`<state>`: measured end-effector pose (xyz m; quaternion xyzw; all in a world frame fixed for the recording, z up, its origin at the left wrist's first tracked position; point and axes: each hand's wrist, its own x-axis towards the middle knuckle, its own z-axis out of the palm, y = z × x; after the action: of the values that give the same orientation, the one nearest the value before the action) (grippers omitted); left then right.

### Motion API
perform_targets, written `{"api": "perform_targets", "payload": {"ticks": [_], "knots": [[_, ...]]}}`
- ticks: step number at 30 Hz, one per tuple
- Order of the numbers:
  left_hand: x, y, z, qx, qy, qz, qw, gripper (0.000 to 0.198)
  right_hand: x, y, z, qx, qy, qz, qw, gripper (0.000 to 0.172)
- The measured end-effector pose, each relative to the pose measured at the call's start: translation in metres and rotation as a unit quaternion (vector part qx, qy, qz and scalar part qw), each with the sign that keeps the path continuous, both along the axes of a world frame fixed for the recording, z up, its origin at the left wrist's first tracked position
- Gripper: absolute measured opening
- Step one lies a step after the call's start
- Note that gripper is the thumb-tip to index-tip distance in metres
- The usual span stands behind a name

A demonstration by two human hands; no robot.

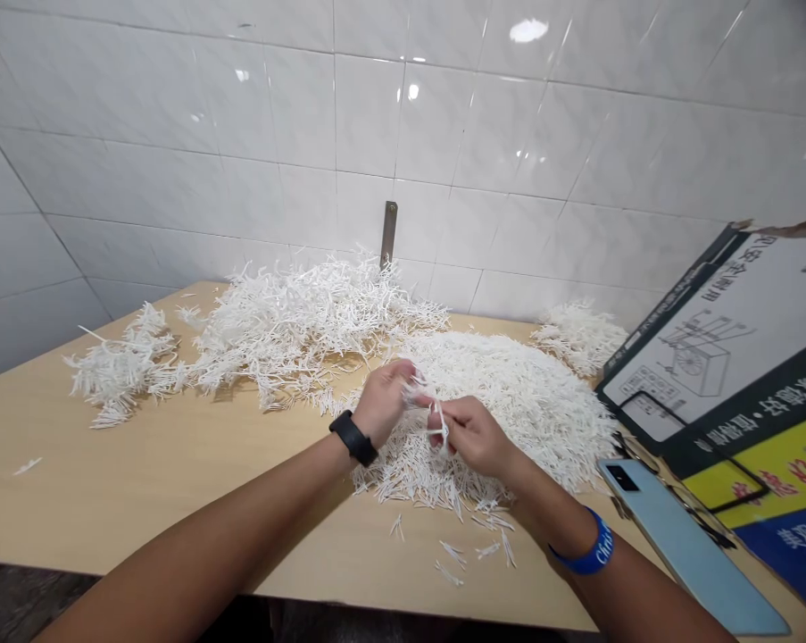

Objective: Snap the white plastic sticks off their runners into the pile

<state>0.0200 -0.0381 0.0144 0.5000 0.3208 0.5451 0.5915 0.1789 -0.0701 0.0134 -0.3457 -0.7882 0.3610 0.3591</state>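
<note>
Both hands meet over a wide heap of small thin white pieces (536,402), which look like short branched plastic strips. My left hand (381,404) is closed on a bunch of white strips, slightly blurred at the fingertips. Close beside it, my right hand (477,439) has its thumb and fingers pinched on a white branched strip (443,430) that curves down from the fingers. Behind and to the left lies a looser, taller pile of longer branched white strips (302,313). A few loose pieces (452,554) lie in front of the heap.
A smaller clump of strips (131,362) sits at the left, another pile (577,335) at the back right. A light blue phone (697,545), glasses (703,516) and a printed box (724,357) stand right. A metal strip (389,232) rises against the tiled wall (295,107).
</note>
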Motion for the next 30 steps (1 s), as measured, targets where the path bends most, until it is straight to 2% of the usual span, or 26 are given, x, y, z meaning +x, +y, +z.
{"api": "perform_targets", "payload": {"ticks": [2, 4, 8, 11, 14, 16, 18, 19, 20, 22, 24, 26, 28, 30], "knots": [[-0.007, 0.005, 0.004, -0.025, -0.041, 0.015, 0.999, 0.026, 0.000, 0.001, -0.001, 0.004, -0.005, 0.026, 1.000, 0.045], [-0.013, 0.008, 0.009, -0.011, -0.042, 0.021, 0.999, 0.029, 0.002, 0.006, -0.003, -0.007, 0.006, 0.018, 1.000, 0.042], [-0.018, 0.010, 0.015, -0.010, -0.039, -0.014, 0.999, 0.038, 0.008, 0.020, -0.005, -0.065, 0.096, -0.012, 0.993, 0.031], [-0.017, 0.010, 0.015, -0.030, -0.049, -0.026, 0.998, 0.034, 0.012, 0.024, -0.003, -0.083, 0.148, -0.018, 0.985, 0.025], [-0.016, 0.010, 0.016, -0.056, -0.057, -0.015, 0.997, 0.032, 0.015, 0.026, -0.002, -0.029, 0.111, -0.062, 0.991, 0.022], [-0.017, 0.008, 0.017, -0.063, -0.053, -0.019, 0.996, 0.034, 0.018, 0.027, -0.003, 0.043, 0.054, -0.111, 0.991, 0.037], [-0.017, 0.007, 0.018, -0.053, -0.039, -0.036, 0.997, 0.038, 0.019, 0.027, -0.004, 0.111, 0.013, -0.166, 0.980, 0.054], [-0.017, 0.006, 0.018, -0.042, -0.030, -0.045, 0.998, 0.040, 0.019, 0.027, -0.004, 0.137, 0.009, -0.191, 0.972, 0.057], [-0.016, 0.005, 0.018, -0.029, -0.022, -0.050, 0.998, 0.041, 0.019, 0.025, -0.004, 0.159, 0.017, -0.216, 0.963, 0.054], [-0.015, 0.004, 0.017, -0.001, -0.006, -0.053, 0.999, 0.042, 0.016, 0.020, -0.002, 0.179, 0.059, -0.250, 0.950, 0.038], [-0.012, 0.002, 0.015, 0.012, -0.003, -0.061, 0.998, 0.042, 0.011, 0.015, 0.001, 0.151, 0.109, -0.237, 0.953, 0.022], [-0.008, 0.001, 0.013, 0.007, -0.030, -0.090, 0.995, 0.042, 0.005, 0.010, 0.002, 0.074, 0.127, -0.168, 0.975, 0.016], [-0.004, -0.001, 0.011, -0.008, -0.076, -0.135, 0.988, 0.040, 0.000, 0.009, 0.002, 0.009, 0.121, -0.096, 0.988, 0.020], [-0.001, -0.003, 0.010, -0.018, -0.105, -0.173, 0.979, 0.039, -0.004, 0.008, 0.001, -0.020, 0.115, -0.056, 0.992, 0.027]]}}
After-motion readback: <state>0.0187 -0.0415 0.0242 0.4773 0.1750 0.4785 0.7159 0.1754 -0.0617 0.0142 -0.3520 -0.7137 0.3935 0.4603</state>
